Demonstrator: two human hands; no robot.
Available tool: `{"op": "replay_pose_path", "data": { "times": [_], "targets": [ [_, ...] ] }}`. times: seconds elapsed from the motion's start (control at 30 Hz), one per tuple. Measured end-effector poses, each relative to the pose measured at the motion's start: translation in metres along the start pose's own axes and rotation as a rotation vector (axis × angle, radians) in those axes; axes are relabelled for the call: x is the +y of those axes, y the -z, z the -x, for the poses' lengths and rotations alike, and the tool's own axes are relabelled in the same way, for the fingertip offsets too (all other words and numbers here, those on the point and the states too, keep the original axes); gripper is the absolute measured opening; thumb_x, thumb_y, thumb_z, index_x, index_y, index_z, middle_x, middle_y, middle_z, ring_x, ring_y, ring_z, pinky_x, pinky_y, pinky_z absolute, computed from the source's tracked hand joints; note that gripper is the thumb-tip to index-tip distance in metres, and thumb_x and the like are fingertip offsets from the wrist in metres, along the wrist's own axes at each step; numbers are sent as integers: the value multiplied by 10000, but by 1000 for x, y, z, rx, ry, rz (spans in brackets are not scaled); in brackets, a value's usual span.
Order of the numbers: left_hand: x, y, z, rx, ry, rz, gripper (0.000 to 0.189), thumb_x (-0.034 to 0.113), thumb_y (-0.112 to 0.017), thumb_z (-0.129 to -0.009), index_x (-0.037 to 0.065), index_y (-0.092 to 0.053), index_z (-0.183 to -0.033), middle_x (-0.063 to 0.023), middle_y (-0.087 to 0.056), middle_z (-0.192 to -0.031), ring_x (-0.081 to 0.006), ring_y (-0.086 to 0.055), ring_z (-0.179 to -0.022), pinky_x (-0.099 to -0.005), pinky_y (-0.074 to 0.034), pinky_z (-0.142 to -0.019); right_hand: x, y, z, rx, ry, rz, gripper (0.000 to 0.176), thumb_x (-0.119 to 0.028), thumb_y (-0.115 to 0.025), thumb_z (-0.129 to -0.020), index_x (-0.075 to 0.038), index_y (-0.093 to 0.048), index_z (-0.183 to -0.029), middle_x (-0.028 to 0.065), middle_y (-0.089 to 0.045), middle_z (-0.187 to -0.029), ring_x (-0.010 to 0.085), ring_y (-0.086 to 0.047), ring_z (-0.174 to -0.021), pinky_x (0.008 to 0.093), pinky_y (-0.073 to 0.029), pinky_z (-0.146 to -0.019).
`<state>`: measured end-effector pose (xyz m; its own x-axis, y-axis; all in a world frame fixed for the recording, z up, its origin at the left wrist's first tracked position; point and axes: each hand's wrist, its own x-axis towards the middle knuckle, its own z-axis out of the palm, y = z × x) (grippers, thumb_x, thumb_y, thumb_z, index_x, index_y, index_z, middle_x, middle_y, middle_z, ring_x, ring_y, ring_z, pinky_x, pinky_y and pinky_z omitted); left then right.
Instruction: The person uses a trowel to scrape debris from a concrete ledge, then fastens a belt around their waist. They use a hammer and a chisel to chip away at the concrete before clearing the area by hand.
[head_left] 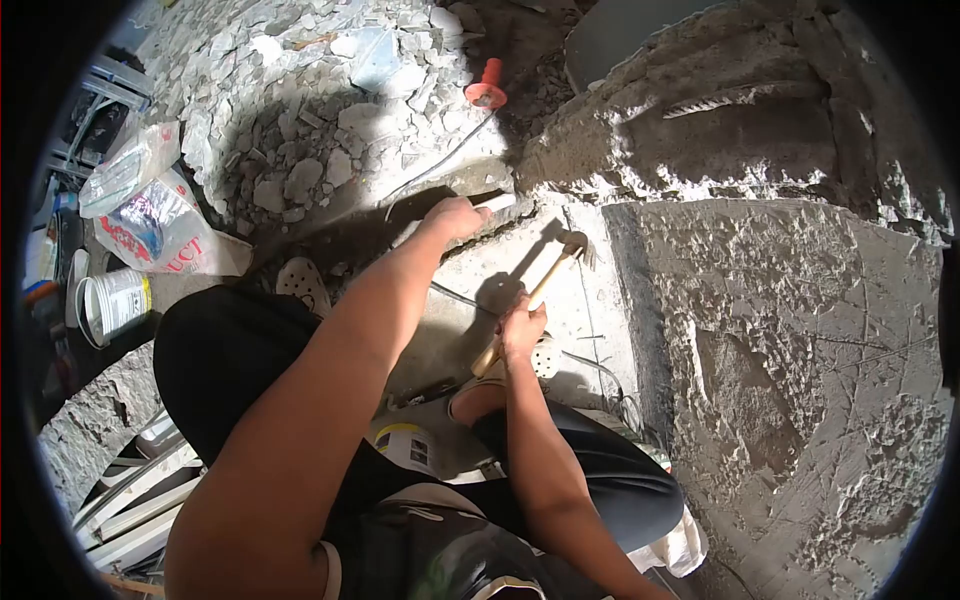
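Note:
My right hand (522,328) is closed around the light wooden handle of a hammer (548,284). The hammer's dark metal head (573,241) points away from me, over a pale, sunlit strip of concrete (590,300). Further forward and to the left, my left hand (458,218) has its fingers curled at a rough concrete edge. A short white piece (498,203) sticks out past those fingers to the right; I cannot tell what it is. Beside the left hand, a thin dark cable (440,163) runs along the rubble.
Broken rubble (320,130) covers the ground ahead, with a red flanged plastic piece (487,88) on it. At left are a printed plastic bag (195,235) and a white bucket (118,303). A rough plastered wall (770,350) rises at right. My feet in clogs (302,283) flank the work spot.

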<state>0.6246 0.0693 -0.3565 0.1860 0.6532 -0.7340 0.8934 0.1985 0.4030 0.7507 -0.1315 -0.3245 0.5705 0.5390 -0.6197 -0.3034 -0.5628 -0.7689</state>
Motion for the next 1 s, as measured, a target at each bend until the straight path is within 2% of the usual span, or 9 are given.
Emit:
{"op": "replay_pose_path", "data": {
  "times": [0.13,0.37,0.53,0.63,0.7,0.8,0.83,0.9,1.0],
  "targets": [
    [-24,3,0,5,-216,-22,675,598,-478,-943,-18,-656,-1155,-231,-653,-1179,-374,-601,-1150,-442,-470,-954,-5,7,-8,28,-34,-22,186,-242,-493,-1023,-81,-436,-950,7,-415,-540,120,-410,-396,300,-358,-344],
    [-24,-42,0,97,-313,118,657,588,-485,-954,-18,-621,-1167,-277,-627,-1171,-418,-583,-1134,-468,-454,-955,-15,1,2,44,1,1,313,-331,-493,-1032,-51,-403,-924,13,-423,-542,118,-392,-389,294,-351,-347],
    [7,-19,23,-10,-55,-72,586,544,-465,-972,75,-589,-1302,-161,-600,-1319,-314,-571,-1224,-429,-466,-1006,-27,-11,5,-29,89,62,313,-348,-500,-1029,-56,-437,-935,-6,-432,-530,104,-411,-389,279,-346,-353],
    [39,15,49,-19,130,-61,523,500,-536,-943,96,-638,-1260,-140,-613,-1315,-285,-585,-1220,-411,-478,-996,-26,-8,2,-62,137,91,341,-362,-502,-1028,-50,-429,-912,4,-446,-509,114,-416,-385,297,-351,-348],
    [38,18,28,28,137,-195,433,396,-624,-875,114,-691,-1197,-111,-687,-1201,-259,-652,-1129,-369,-510,-944,-7,-1,-13,37,267,355,372,-367,-505,-1026,-15,-455,-915,30,-475,-531,128,-442,-396,306,-374,-354],
    [25,42,34,-46,149,-242,533,491,-554,-924,96,-635,-1273,-136,-651,-1256,-299,-616,-1183,-405,-493,-974,1,10,-14,148,372,575,409,-377,-492,-1028,16,-471,-918,53,-495,-566,150,-474,-417,317,-411,-370],
    [12,36,27,56,94,-171,512,499,-554,-929,72,-657,-1191,-142,-685,-1132,-291,-664,-1032,-404,-529,-860,-9,11,-9,147,382,570,409,-377,-492,-1028,16,-471,-918,53,-495,-566,150,-474,-417,317,-411,-370],
    [-11,16,7,155,23,-103,508,508,-553,-935,47,-680,-1109,-148,-719,-1007,-284,-712,-880,-403,-566,-746,-45,17,11,-18,-44,486,419,-382,-473,-1032,22,-471,-921,69,-507,-595,168,-497,-436,333,-440,-384],
    [-25,-13,-11,-229,24,718,486,529,-537,-960,71,-563,-800,-59,-541,-615,-186,-503,-454,-352,-422,-412,-65,31,9,-85,-68,532,380,-373,-464,-1034,-5,-472,-935,54,-478,-571,166,-473,-421,351,-432,-371]
  ]
}}
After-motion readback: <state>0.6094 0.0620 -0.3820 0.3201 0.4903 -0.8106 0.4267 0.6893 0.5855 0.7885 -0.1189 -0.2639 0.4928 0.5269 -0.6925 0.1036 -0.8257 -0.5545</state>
